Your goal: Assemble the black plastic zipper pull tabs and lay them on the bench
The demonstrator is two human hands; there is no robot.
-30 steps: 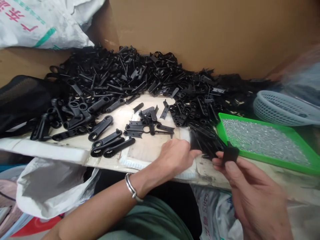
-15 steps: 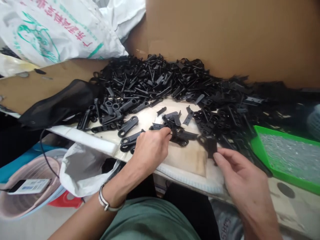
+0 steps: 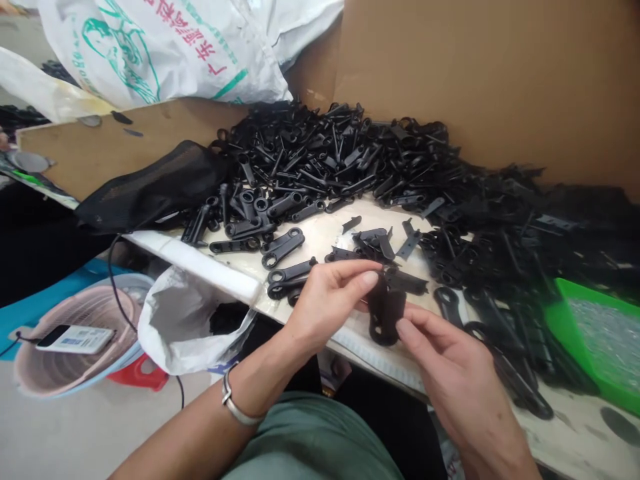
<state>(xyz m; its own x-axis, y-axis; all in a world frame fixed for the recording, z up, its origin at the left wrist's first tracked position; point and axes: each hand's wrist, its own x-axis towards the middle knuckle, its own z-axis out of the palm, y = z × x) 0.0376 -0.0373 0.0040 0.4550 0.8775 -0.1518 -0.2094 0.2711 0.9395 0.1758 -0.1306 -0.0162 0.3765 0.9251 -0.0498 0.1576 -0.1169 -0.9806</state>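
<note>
My left hand (image 3: pixel 327 300) is closed, thumb and fingertips pinching a dark black plastic piece (image 3: pixel 379 290). Close beside it, my right hand (image 3: pixel 445 353) grips a flat black plastic part (image 3: pixel 397 308) between thumb and fingers. The two pieces overlap in front of me, blurred, so I cannot tell whether they are joined. Behind my fingers lie loose flat black strips, among them a strip (image 3: pixel 407 281) with a notched end. Left of my left hand rest black lever-like parts (image 3: pixel 283 247) with ringed ends.
A large heap of black parts (image 3: pixel 320 153) covers the table's back against a cardboard wall (image 3: pixel 490 80). At right is a green tray (image 3: pixel 567 333) of small clear pieces. A white sack (image 3: pixel 165 340) hangs open by the table edge, near a pink basket (image 3: pixel 40 367) holding a white device.
My hands have come together: the right moved left with its black part, and the left lifted a piece from among the loose parts. The camera view has shifted left.
</note>
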